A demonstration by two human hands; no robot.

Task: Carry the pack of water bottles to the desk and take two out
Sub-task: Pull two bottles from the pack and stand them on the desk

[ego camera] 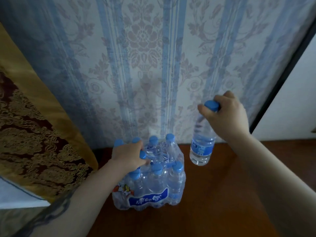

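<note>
The pack (148,178) stands on the bench (213,194), right under the left hand (130,156), which grips a bottle top (142,155) inside it. Further off, the right hand (225,113) holds one bottle (202,144) by its cap, standing tall, just beside the pack

You have clear bottles with blue caps in the pack (148,177), a blue-labelled clear bottle (202,146), a reddish-brown worktop (213,202), blue-striped floral wallpaper (145,57) and a gold-and-maroon patterned cushion (30,134).
</note>
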